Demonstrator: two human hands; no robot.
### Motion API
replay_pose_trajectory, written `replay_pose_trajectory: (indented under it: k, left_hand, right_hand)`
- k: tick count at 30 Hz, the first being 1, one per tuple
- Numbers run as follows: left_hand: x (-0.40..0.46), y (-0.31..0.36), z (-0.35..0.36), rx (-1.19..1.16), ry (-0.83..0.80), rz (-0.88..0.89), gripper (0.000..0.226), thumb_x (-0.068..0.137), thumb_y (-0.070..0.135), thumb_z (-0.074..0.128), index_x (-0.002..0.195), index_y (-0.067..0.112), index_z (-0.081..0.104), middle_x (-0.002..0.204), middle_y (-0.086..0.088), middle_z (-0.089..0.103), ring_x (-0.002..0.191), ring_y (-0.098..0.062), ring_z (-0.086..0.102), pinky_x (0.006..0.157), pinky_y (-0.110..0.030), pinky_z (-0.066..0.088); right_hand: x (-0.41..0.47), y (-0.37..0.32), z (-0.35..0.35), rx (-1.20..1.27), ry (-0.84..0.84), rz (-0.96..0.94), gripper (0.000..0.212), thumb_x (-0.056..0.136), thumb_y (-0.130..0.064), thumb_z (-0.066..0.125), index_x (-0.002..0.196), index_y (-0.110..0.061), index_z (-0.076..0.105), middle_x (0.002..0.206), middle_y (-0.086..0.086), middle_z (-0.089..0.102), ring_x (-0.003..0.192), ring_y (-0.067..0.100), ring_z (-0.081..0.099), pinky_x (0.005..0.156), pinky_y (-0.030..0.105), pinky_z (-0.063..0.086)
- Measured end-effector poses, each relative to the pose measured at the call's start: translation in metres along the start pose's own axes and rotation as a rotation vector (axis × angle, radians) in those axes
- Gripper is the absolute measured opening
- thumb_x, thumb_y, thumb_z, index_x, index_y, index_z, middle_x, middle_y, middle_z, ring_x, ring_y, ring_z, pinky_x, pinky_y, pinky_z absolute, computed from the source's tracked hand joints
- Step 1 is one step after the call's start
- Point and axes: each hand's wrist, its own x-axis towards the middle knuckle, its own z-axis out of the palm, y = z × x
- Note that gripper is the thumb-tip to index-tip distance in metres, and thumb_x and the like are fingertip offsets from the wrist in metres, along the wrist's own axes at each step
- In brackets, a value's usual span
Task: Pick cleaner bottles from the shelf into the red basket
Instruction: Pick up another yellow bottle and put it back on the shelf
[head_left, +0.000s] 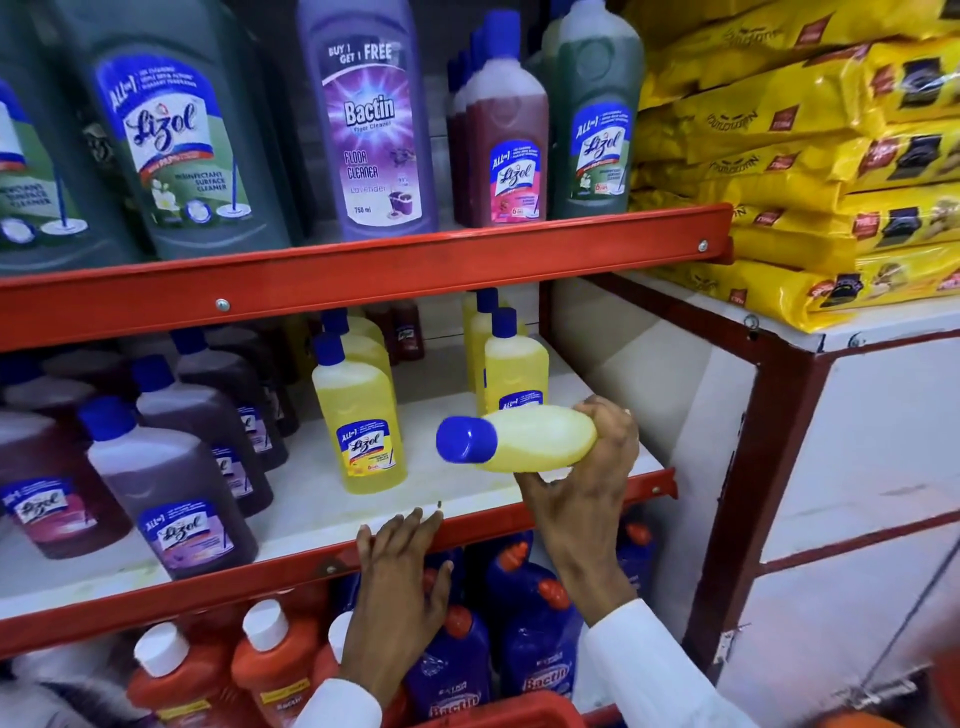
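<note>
Right at the bottom edge, at six o'clock, there's the red plastic basket (511, 713), only its rim showing, so how full it is I can't say. Just above it the left hand (400, 587) is up with fingers spread and loose, holding nothing, the tips resting at the red metal lip of the middle shelf (291, 569). Over at four o'clock of that, the right hand (582, 493) has its fingers wrapped tight round the base end of a small yellow plastic cleaner bottle with a blue cap (519, 439). It's clear of the shelf and lying on its side, long axis running across the view, cap pointing to nine o'clock, base buried in the palm. That's the relation that matters: the basket sits straight below, towards six o'clock, and the right hand is the one carrying, so I'd expect a drop downward. Further in, another upright yellow bottle (363, 431) waits at ten o'clock of the held one, dark purple bottles (182, 499) ranked beyond at nine.
</note>
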Motion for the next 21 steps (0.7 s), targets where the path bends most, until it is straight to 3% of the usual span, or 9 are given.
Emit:
replay_pose_trajectory:
  k: [2, 4, 6, 9, 10, 16, 21]
  left_hand:
    - [0.0, 0.0, 0.001, -0.004, 0.003, -0.005, 0.055, 0.085, 0.039, 0.051, 0.139, 0.032, 0.041, 0.141, -0.001, 0.052, 0.133, -0.022, 0.04, 0.118, -0.052, 0.016]
    - [0.0, 0.0, 0.001, -0.009, 0.003, -0.009, 0.055, 0.085, 0.039, 0.05, 0.139, 0.033, 0.041, 0.142, -0.001, 0.051, 0.134, -0.023, 0.04, 0.119, -0.052, 0.015]
    - [0.0, 0.0, 0.0, -0.014, 0.002, -0.011, 0.055, 0.086, 0.04, 0.05, 0.139, 0.032, 0.04, 0.143, 0.0, 0.05, 0.136, -0.022, 0.038, 0.119, -0.051, 0.013]
    - [0.0, 0.001, -0.001, -0.014, 0.007, -0.018, 0.055, 0.085, 0.038, 0.051, 0.139, 0.032, 0.041, 0.144, 0.001, 0.05, 0.136, -0.021, 0.038, 0.119, -0.051, 0.013]
    - [0.0, 0.002, 0.0, -0.011, 0.007, -0.018, 0.055, 0.085, 0.037, 0.052, 0.139, 0.032, 0.041, 0.143, 0.001, 0.05, 0.136, -0.021, 0.038, 0.119, -0.051, 0.013]
    - [0.001, 0.004, 0.0, -0.011, -0.002, -0.032, 0.058, 0.081, 0.031, 0.054, 0.138, 0.03, 0.043, 0.143, 0.0, 0.051, 0.134, -0.021, 0.04, 0.119, -0.053, 0.012]
    - [0.002, 0.004, 0.0, -0.018, -0.008, -0.044, 0.059, 0.081, 0.028, 0.056, 0.138, 0.03, 0.042, 0.143, 0.001, 0.05, 0.135, -0.018, 0.038, 0.12, -0.052, 0.011]
  right_hand:
    - [-0.002, 0.001, 0.003, 0.002, 0.011, -0.008, 0.081, 0.06, -0.009, 0.093, 0.12, -0.011, 0.039, 0.12, 0.003, 0.044, 0.115, 0.025, 0.048, 0.103, 0.068, 0.038]
    - [-0.001, -0.001, 0.003, 0.075, -0.008, 0.077, 0.085, 0.059, -0.009, 0.094, 0.122, -0.017, 0.037, 0.122, 0.002, 0.043, 0.115, 0.028, 0.05, 0.097, 0.061, 0.047]
    - [0.004, -0.002, 0.002, 0.17, -0.054, 0.24, 0.089, 0.06, -0.016, 0.095, 0.124, -0.027, 0.035, 0.124, 0.002, 0.044, 0.114, 0.027, 0.052, 0.086, 0.041, 0.058]
    - [0.016, 0.006, 0.006, 0.229, -0.182, 0.404, 0.092, 0.06, -0.033, 0.095, 0.128, -0.021, 0.034, 0.126, 0.004, 0.051, 0.112, 0.018, 0.056, 0.079, 0.016, 0.055]
    - [0.019, 0.011, 0.009, 0.233, -0.221, 0.433, 0.093, 0.059, -0.035, 0.094, 0.128, -0.019, 0.034, 0.126, 0.003, 0.052, 0.112, 0.018, 0.057, 0.078, 0.016, 0.054]
    - [0.034, 0.044, 0.033, 0.166, -0.362, 0.544, 0.101, 0.05, -0.047, 0.092, 0.126, -0.016, 0.034, 0.124, 0.007, 0.054, 0.112, 0.023, 0.06, 0.086, 0.044, 0.06]
    - [0.032, 0.058, 0.045, 0.112, -0.428, 0.567, 0.102, 0.049, -0.049, 0.092, 0.127, -0.018, 0.034, 0.125, 0.008, 0.053, 0.112, 0.026, 0.059, 0.087, 0.046, 0.059]
